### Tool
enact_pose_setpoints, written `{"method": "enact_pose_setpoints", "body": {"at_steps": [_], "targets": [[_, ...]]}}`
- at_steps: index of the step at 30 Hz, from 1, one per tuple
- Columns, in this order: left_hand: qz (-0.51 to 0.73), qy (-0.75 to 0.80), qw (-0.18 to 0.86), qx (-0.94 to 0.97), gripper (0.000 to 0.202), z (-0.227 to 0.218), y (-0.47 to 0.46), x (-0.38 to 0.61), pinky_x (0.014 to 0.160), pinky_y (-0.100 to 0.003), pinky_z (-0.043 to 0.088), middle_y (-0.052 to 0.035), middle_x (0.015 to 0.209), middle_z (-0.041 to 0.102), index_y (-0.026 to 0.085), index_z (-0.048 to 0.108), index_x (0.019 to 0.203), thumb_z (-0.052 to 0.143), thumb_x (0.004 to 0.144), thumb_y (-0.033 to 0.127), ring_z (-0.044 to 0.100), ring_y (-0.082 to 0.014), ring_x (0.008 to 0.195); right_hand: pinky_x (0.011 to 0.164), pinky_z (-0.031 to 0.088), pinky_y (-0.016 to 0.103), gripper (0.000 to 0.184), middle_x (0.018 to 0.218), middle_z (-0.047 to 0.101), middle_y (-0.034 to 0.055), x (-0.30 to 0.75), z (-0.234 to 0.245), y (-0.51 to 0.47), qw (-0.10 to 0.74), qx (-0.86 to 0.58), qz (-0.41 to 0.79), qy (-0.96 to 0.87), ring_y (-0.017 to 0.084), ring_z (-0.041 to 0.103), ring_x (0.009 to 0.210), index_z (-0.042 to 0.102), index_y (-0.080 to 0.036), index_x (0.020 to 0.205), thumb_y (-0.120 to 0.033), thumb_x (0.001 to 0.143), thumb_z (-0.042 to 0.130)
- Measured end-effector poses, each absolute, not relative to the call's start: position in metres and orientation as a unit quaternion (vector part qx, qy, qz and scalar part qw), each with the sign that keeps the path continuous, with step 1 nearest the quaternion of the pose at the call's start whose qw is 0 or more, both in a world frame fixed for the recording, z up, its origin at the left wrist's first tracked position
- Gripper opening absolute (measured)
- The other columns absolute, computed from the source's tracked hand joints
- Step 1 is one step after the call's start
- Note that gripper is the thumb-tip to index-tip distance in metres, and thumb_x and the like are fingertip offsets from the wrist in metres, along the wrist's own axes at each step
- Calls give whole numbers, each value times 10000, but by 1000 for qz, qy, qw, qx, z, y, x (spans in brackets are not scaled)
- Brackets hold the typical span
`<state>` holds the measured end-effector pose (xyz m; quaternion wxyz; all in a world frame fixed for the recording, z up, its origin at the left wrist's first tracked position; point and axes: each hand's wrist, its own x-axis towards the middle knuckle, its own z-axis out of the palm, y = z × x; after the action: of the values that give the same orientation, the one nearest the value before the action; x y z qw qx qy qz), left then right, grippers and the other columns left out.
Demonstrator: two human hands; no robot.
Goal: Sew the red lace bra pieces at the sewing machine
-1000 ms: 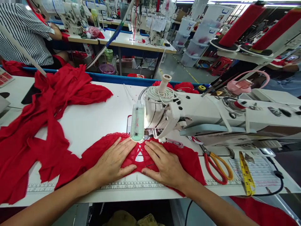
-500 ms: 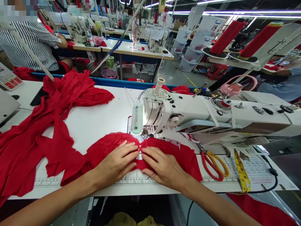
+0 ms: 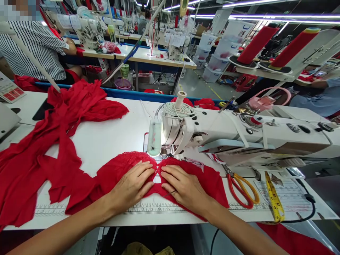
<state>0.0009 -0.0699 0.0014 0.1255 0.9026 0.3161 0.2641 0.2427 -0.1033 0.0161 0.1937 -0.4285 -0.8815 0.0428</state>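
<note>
Since half a second ago little has shifted: both hands sit a touch lower in view, and the red lace piece [image 3: 170, 177] has slid a shade toward the desk's near edge, away from the needle.

Lace piece: flat on the desk [image 3: 111, 134], directly in front of the sewing machine [image 3: 212, 131], its crossed centre straps just short of the presser foot. No part looks fed under the needle yet, so stitching here appears not begun; positioning seems nearly done.

Left hand [image 3: 131, 184]: open, palm down, fingers spread, pressing the left cup. No pinch grip.
Right hand [image 3: 186, 187]: same, flat on the right cup, fingertips beside the straps.

Left of the machine: loose heap of red fabric [image 3: 53, 141].
Right of it: orange-handled scissors [image 3: 243, 189], then yellow tape measure [image 3: 275, 198].
Beyond it: person in striped shirt [image 3: 34, 46] at another desk.
</note>
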Motion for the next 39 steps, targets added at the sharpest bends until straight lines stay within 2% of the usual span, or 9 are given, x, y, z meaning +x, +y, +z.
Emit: {"method": "enact_pose_setpoints", "body": {"at_steps": [2, 4, 7, 12, 18, 21, 26, 34, 39], "targets": [[251, 319, 118, 906, 348, -4, -70, -2, 1083, -497, 519, -164, 1304, 649, 116, 559, 1304, 539, 992, 269, 614, -288, 1244, 794, 624, 342, 290, 1272, 675, 133, 243, 16, -104, 180, -434, 30, -882, 261, 617, 1176, 657, -175, 1255, -269, 1004, 546], [243, 319, 111, 909, 385, -6, -70, -4, 1090, -510, 511, -179, 1315, 642, 100, 531, 1331, 541, 991, 282, 605, -298, 1260, 691, 601, 281, 292, 1290, 655, 132, 241, 18, -106, 171, -433, 8, -885, 261, 606, 1171, 660, -206, 1252, -209, 978, 556], [238, 315, 99, 913, 393, -6, -70, -4, 1093, -508, 510, -187, 1323, 638, 93, 519, 1334, 542, 989, 281, 601, -300, 1266, 546, 497, 192, 373, 1250, 656, 112, 236, 21, -106, 143, -406, -9, -903, 226, 608, 1089, 659, -227, 1225, -77, 909, 530], [242, 323, 89, 911, 426, -7, -70, -4, 1091, -507, 511, -187, 1331, 635, 107, 485, 1367, 529, 1002, 321, 608, -298, 1263, 497, 437, 196, 366, 1170, 672, 120, 229, 18, -104, 145, -391, 2, -909, 216, 594, 994, 662, -164, 1150, -19, 842, 526], [232, 326, 92, 912, 423, -7, -70, -6, 1100, -517, 502, -184, 1332, 635, 112, 492, 1361, 526, 1004, 335, 603, -299, 1269, 519, 498, 220, 433, 1212, 658, 137, 232, 18, -105, 152, -392, 27, -907, 249, 602, 1048, 651, -169, 1187, -5, 801, 543], [234, 331, 92, 910, 420, -1, -72, -5, 1101, -507, 504, -177, 1344, 626, 111, 490, 1377, 525, 1005, 304, 590, -296, 1283, 597, 556, 243, 384, 1259, 638, 136, 238, 22, -108, 192, -415, 49, -888, 240, 616, 1086, 647, -194, 1202, -44, 874, 515], [280, 332, 99, 895, 339, 10, -79, -6, 1112, -439, 507, -134, 1314, 651, 133, 533, 1338, 506, 1007, 204, 599, -251, 1263, 784, 611, 296, 247, 1148, 690, 97, 252, 24, -114, 282, -476, 36, -832, 199, 665, 1036, 667, -203, 1147, -136, 987, 491], [283, 314, 71, 904, 271, 14, -85, -7, 1146, -427, 470, -117, 1253, 690, 129, 586, 1264, 500, 1009, 161, 633, -221, 1216, 748, 613, 276, 261, 1104, 711, 99, 247, 21, -115, 269, -462, 54, -843, 195, 672, 1016, 705, -201, 1116, -158, 1002, 474], [228, 284, 59, 929, 358, 8, -78, 2, 1143, -537, 445, -152, 1349, 649, 87, 552, 1333, 491, 1034, 274, 557, -292, 1325, 716, 596, 273, 242, 1118, 709, 115, 237, 22, -110, 248, -435, 40, -865, 204, 657, 1009, 705, -174, 1115, -161, 1004, 490]]}}
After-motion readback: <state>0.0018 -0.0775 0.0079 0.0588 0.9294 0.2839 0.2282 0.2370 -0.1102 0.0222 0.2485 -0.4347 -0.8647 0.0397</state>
